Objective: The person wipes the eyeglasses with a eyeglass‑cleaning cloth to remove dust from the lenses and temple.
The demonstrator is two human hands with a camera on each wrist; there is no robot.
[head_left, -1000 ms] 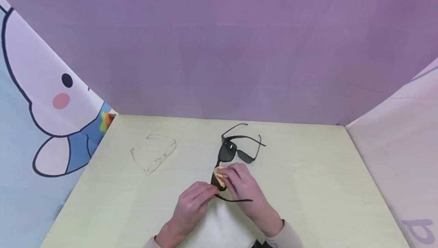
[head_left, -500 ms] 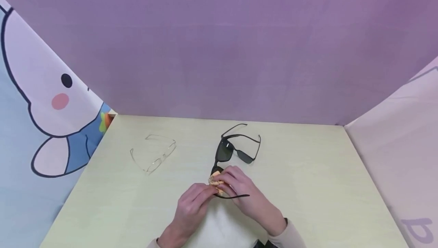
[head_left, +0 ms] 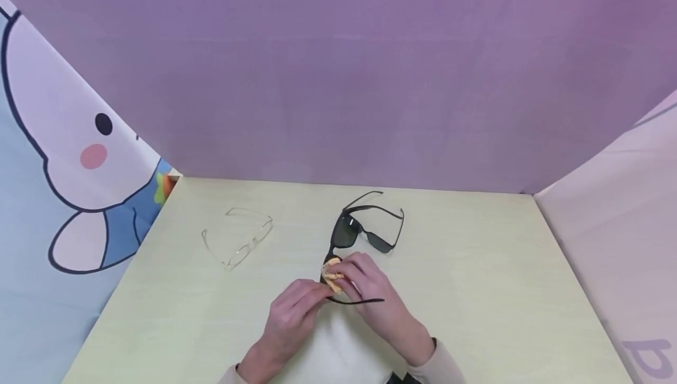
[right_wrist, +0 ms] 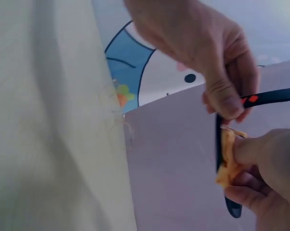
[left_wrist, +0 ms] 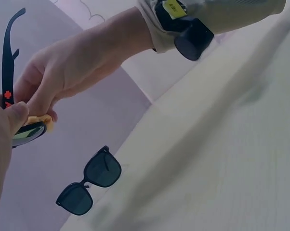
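Note:
My left hand [head_left: 293,313] pinches the near end of a pair of black sunglasses [head_left: 346,231], by the hinge. Their near temple arm [right_wrist: 275,97] has red marks on it and points to the right in the head view. With thumb and fingers my right hand [head_left: 378,299] holds a folded orange-yellow cloth [right_wrist: 228,159] against the near lens. Cloth and fingers hide most of that lens. Just beyond, a second pair of sunglasses [head_left: 378,242] with dark lenses lies on the table, apart from both hands.
Thin-framed clear glasses [head_left: 241,253] lie unfolded at the left of the pale table [head_left: 502,290]. A purple panel [head_left: 338,78] rises behind the table. Printed cloth walls stand at the left and right.
The cloth in my right hand moves along the near lens, toward my left fingers and then slightly back. The held sunglasses shift slightly left. The other glasses stay put.

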